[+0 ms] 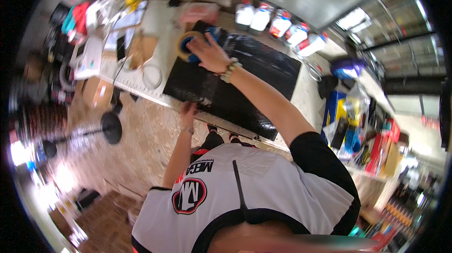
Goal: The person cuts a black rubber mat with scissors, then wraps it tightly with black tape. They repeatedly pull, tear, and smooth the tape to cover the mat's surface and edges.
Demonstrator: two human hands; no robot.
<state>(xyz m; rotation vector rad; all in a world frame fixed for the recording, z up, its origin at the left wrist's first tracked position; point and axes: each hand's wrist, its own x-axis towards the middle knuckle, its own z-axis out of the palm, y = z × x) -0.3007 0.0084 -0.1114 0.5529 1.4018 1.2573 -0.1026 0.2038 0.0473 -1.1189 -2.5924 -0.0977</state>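
A flat black package (254, 67), wrapped in shiny plastic, lies on the white table. Over its far left corner, my right hand (210, 54) grips a roll of tape (181, 48) with a tan rim and blue inside; the fingers reach across the roll's middle. More blue shows beyond the hand, but I cannot make out its shape. My left hand (189, 111) is at the package's near left edge, by the table's front. Its fingers are blurred, and whether they touch the plastic cannot be told.
Several bottles with white and red labels (280, 23) line the table's back right. A pink bundle (200, 14) lies beyond the tape. To the left are a phone (121, 47), a coil of pale cord (152, 76) and a white device (89, 55). A cluttered side table (358, 159) stands right.
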